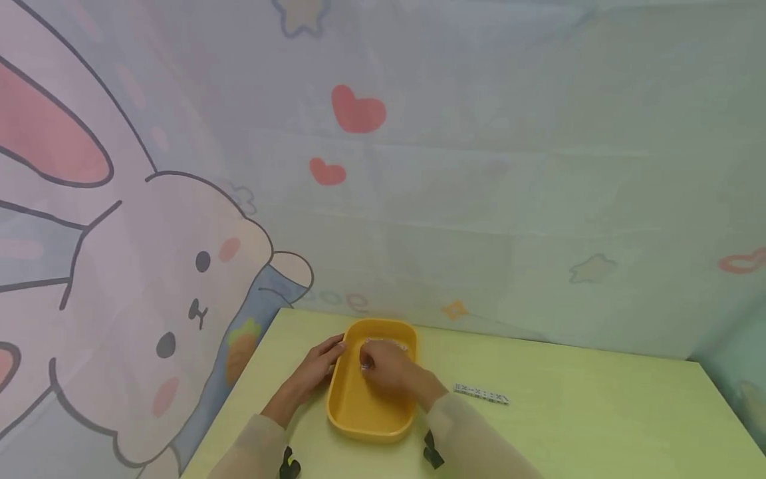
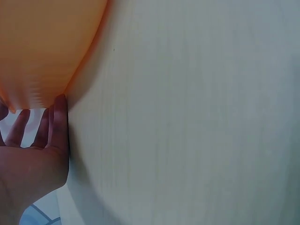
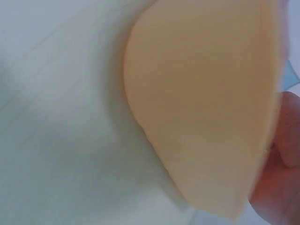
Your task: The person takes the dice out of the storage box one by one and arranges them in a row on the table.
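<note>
A yellow oblong tray (image 1: 359, 416) lies on the pale green table (image 1: 598, 426), with a few small white dice (image 1: 389, 344) at its far end. My left hand (image 1: 317, 372) lies flat beside the tray, its straight fingers (image 2: 58, 122) touching the tray's outer left wall (image 2: 42, 51). My right hand (image 1: 383, 369) reaches down into the tray, fingers curled, pinching what looks like a small white die (image 1: 362, 364). The right wrist view shows only the tray's side (image 3: 206, 93) and a bit of the hand (image 3: 286, 164).
A short row of white dice (image 1: 481, 394) lies on the table to the right of the tray. A cartoon rabbit curtain (image 1: 179, 266) hangs close behind and to the left of the table. The table's left edge (image 1: 239, 392) runs near my left arm.
</note>
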The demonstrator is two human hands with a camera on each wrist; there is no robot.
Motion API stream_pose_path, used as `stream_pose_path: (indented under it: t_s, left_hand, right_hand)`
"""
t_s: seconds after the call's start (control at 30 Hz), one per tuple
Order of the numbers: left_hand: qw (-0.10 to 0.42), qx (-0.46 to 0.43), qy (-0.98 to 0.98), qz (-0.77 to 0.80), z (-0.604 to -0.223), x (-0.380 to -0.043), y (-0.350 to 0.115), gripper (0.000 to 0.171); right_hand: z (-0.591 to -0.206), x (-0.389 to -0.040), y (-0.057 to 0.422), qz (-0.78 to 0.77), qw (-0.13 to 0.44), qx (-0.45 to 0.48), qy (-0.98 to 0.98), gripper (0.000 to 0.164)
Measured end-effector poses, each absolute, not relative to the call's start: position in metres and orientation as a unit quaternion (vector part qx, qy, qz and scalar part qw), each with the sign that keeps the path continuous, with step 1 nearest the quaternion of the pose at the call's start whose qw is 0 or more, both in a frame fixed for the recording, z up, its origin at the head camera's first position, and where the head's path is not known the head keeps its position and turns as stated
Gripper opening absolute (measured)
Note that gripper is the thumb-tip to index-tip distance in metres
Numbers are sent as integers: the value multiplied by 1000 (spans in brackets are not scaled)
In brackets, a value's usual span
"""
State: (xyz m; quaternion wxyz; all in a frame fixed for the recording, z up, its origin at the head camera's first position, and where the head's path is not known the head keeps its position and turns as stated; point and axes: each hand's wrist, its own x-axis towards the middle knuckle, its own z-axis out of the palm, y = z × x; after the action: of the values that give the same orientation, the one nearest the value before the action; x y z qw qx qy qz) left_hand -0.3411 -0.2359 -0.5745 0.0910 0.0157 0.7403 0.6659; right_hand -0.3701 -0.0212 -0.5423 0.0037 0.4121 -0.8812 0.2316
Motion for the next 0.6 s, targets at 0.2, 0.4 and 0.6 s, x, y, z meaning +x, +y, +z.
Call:
stream_pose_path:
  t_s: [0.2,0.4,0.6]
  left_hand:
    - [100,2,739,666,-573,-343,-235,57]
    - [103,-3,740,665,-574,-344,-235,59]
    - [105,5,736,669,-575,-342,-237,61]
  right_hand:
    - [-517,-365,5,275,8,429,-860,8]
    - [-492,-358,42,276,28,428,-860,5]
    - [-485,-352,86,323,29,417,-849,8]
